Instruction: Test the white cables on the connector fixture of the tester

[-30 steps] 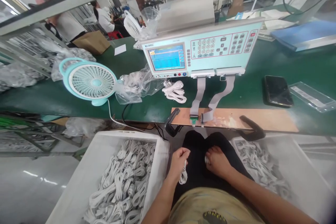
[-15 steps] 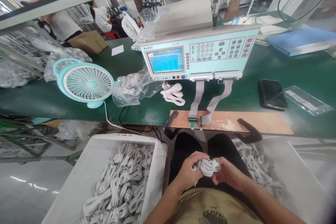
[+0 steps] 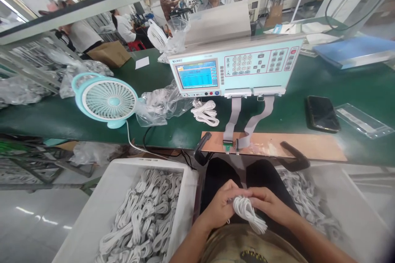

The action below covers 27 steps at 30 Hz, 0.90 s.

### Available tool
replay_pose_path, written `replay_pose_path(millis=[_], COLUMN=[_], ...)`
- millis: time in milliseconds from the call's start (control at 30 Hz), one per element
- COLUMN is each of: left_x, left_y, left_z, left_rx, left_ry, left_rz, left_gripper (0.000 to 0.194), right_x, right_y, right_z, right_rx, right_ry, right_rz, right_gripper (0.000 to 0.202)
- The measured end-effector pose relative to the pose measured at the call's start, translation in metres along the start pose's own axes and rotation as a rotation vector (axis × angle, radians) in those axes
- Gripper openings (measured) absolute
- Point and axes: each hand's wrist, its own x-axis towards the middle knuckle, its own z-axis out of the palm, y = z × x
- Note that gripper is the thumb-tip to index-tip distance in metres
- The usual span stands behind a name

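Left hand and right hand are seen together over the lap, both closed on one coiled white cable; its loose loops hang down between the wrists. Just left of the left hand, a white bin is filled with coiled cables. Right of the right hand, a second bin is partly filled. Ahead of both hands, a wooden board is clamped to the green bench, with ribbon leads running up to a cable tester. Further left, a desk fan is noted.
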Motion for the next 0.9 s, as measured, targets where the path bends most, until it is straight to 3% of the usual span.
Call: replay_pose_path(millis=[100, 167, 333, 533, 700, 800, 900], left_x=[0.005, 0.01, 0.029, 0.045, 0.054, 0.059, 0.06], left_y=[0.001, 0.002, 0.0, -0.011, -0.027, -0.029, -0.028], left_z=[-0.002, -0.002, -0.002, -0.016, -0.013, -0.01, -0.013], left_rx=[0.02, 0.085, 0.213, -0.169, -0.569, -0.524, -0.315], left_ry=[-0.036, 0.025, 0.323, 0.311, 0.5, 0.557, 0.515], left_rz=[0.055, 0.109, 0.193, -0.072, -0.403, -0.35, -0.241], left_gripper=[0.028, 0.026, 0.026, 0.021, 0.029, 0.026, 0.024], right_x=[0.004, 0.01, 0.034, 0.064, 0.074, 0.076, 0.076], right_y=[-0.012, -0.019, -0.029, -0.027, -0.019, -0.018, -0.02], right_z=[-0.001, -0.002, -0.006, -0.007, -0.006, -0.005, -0.005], right_rx=[0.008, -0.012, -0.094, -0.07, -0.052, -0.037, 0.012], right_ry=[-0.062, -0.057, 0.317, 0.48, 0.525, 0.559, 0.568], right_rz=[-0.024, -0.031, -0.193, -0.223, -0.192, -0.192, -0.168], right_gripper=[0.032, 0.032, 0.026, 0.033, 0.035, 0.036, 0.039])
